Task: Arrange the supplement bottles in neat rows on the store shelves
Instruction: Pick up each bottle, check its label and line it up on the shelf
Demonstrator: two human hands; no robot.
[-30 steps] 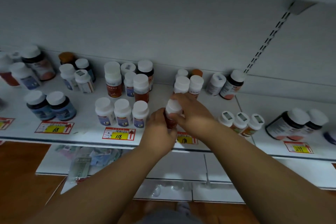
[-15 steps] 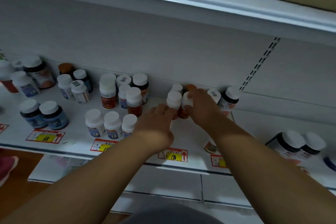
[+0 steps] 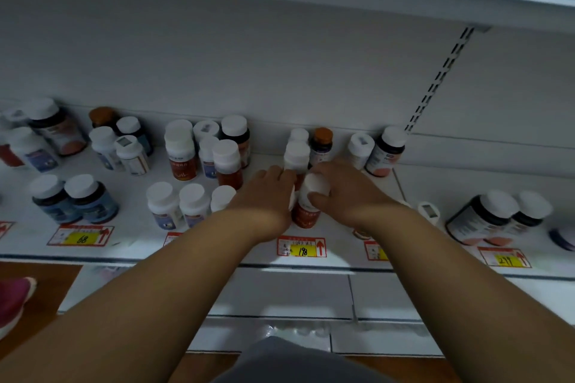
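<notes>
Near the shelf's (image 3: 217,255) front edge, the right hand (image 3: 345,193) pinches a red-labelled supplement bottle's (image 3: 308,205) white cap while the left hand (image 3: 264,199) — fingers curled against a hidden neighbouring bottle — steadies the row, likely squaring it above the 198 price tag (image 3: 301,247).

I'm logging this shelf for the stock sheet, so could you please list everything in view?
supplement bottles: over twenty, mostly white-capped, red, blue or dark bodies, loose groups along the shelf
orange-capped bottles: two, back row
price tags: several, red and yellow, shelf front edge
shelf: one, white
slotted upright: one, dark slots, back panel
pink shoe: one, floor at left
hands: left beside, right gripping the red-bodied bottle
</notes>
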